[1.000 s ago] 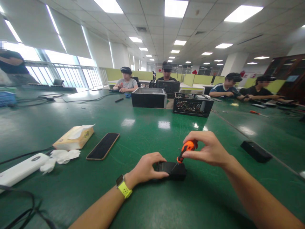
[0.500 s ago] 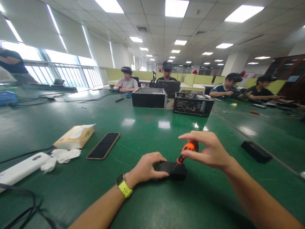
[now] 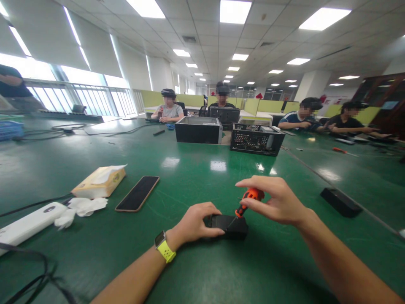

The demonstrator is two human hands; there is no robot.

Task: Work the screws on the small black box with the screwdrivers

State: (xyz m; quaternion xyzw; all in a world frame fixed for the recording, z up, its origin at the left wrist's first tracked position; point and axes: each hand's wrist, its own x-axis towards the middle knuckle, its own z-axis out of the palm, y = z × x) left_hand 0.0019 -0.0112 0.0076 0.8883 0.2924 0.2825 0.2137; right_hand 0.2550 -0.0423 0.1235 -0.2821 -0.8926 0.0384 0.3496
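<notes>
Left hand (image 3: 196, 221) pinching black box (image 3: 237, 229), right hand (image 3: 278, 201) holding orange screwdriver (image 3: 252, 194) tilted over it, index finger spread.

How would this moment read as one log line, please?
left hand: grips black box | right hand: holds screwdriver, tilted over box | nearby: phone lies on table

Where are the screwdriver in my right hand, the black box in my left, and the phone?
Screwdriver (image 3: 252, 194): head view, on its orange handle.
Black box (image 3: 236, 227): head view, on its uncovered body.
Phone (image 3: 137, 194): head view, on its dark screen.
</notes>
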